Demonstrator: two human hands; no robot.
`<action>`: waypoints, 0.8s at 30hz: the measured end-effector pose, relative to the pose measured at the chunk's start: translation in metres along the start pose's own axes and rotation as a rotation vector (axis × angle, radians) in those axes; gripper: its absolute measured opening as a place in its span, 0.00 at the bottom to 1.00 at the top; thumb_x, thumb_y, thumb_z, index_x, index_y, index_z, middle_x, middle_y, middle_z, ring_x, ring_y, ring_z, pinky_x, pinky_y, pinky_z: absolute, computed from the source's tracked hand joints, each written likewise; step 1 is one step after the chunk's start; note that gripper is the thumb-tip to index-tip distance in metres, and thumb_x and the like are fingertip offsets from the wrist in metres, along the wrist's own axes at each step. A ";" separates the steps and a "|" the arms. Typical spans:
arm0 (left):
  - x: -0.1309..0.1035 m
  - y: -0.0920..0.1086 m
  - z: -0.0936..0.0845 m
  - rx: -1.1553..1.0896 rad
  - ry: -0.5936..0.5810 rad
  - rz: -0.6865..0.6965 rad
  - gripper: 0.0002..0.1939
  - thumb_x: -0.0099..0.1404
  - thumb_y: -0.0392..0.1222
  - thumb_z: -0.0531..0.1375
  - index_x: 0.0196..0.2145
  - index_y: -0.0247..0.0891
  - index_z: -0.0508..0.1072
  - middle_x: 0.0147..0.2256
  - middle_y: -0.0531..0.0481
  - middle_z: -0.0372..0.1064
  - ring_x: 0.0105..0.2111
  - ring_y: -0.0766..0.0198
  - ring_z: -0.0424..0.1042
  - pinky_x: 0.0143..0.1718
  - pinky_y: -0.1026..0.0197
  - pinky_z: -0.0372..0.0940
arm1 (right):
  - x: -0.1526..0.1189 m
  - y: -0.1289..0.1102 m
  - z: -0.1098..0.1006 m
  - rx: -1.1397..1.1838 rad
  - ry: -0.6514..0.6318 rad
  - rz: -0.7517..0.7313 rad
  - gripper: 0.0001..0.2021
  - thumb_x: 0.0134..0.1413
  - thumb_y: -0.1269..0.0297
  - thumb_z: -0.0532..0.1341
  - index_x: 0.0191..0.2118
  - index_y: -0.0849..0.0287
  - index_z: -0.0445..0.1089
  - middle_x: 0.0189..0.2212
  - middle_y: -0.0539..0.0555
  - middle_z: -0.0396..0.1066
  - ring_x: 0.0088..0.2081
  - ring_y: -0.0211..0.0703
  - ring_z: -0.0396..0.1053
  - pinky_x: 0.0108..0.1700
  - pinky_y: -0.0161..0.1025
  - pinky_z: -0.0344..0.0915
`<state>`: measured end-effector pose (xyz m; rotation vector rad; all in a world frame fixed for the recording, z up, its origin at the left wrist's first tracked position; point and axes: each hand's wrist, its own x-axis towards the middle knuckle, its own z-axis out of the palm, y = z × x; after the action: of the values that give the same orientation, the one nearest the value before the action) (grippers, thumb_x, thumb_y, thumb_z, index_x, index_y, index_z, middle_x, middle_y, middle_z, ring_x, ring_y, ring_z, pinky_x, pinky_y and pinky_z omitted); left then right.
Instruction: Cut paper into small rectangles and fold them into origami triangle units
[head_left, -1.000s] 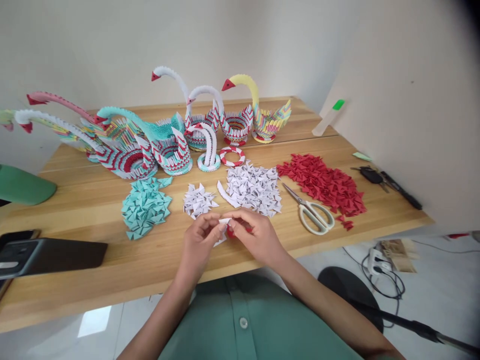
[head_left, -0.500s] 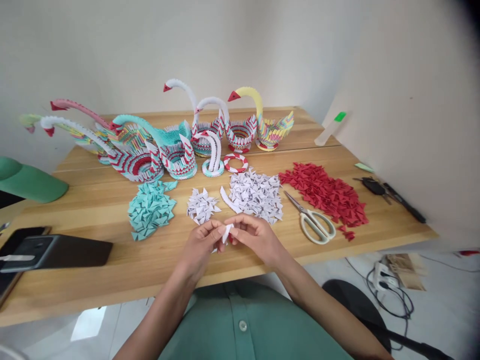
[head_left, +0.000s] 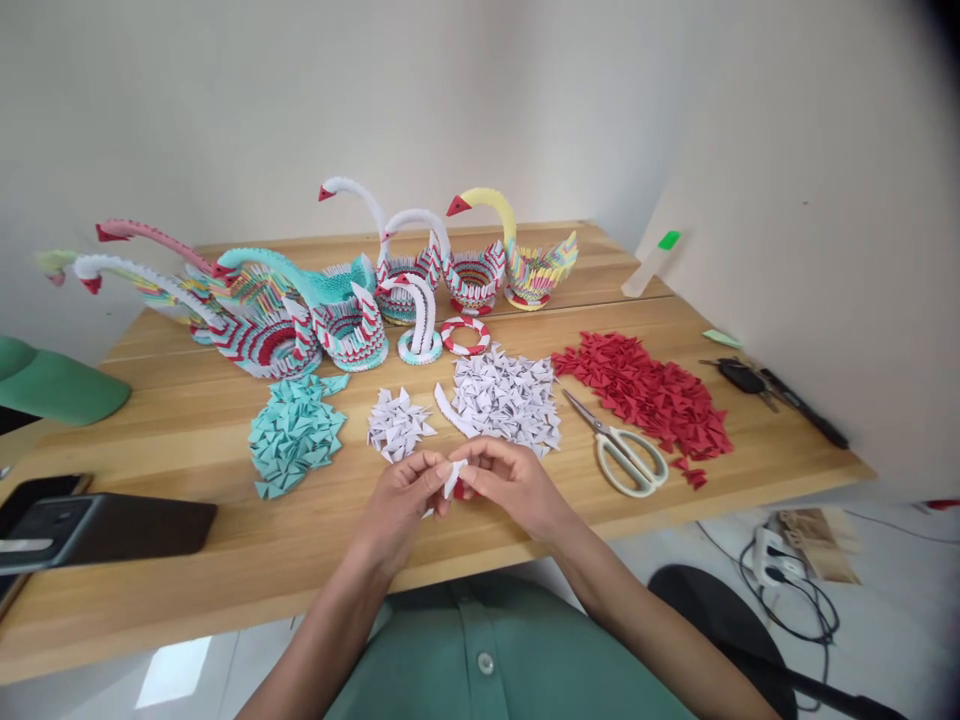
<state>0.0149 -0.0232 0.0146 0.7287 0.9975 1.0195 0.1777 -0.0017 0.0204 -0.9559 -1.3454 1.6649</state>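
Above the tabletop [head_left: 390,560], white paper piece [head_left: 454,479] upright, slightly slanted, pinched by both hands [head_left: 460,488].

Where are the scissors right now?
In the head view, the scissors lie on the table, to the right of the large white paper pile and just below the red paper pile.

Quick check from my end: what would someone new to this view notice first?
Probably the paper swans with long curved necks, grouped along the back and left of the table. Next, the bright red pile on the right, beside the scissors, with white and teal piles further left. Front and centre, the left hand and right hand pinch a small white piece.
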 end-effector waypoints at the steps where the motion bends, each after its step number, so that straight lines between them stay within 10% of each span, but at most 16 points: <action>1: 0.000 0.000 0.000 -0.005 -0.002 -0.003 0.18 0.54 0.51 0.68 0.23 0.35 0.69 0.18 0.55 0.66 0.19 0.71 0.60 0.23 0.67 0.52 | 0.000 0.000 0.000 -0.007 0.006 0.000 0.11 0.52 0.57 0.66 0.38 0.60 0.74 0.26 0.50 0.73 0.27 0.36 0.69 0.33 0.36 0.68; 24: -0.003 -0.001 -0.003 -0.111 -0.061 -0.046 0.18 0.52 0.51 0.69 0.24 0.34 0.71 0.19 0.53 0.68 0.18 0.72 0.60 0.21 0.68 0.53 | -0.001 0.001 0.002 -0.053 -0.009 -0.052 0.12 0.53 0.56 0.65 0.39 0.58 0.77 0.29 0.51 0.71 0.28 0.37 0.68 0.34 0.36 0.68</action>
<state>0.0120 -0.0260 0.0136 0.6390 0.8938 0.9990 0.1765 -0.0035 0.0193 -0.9363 -1.4155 1.6034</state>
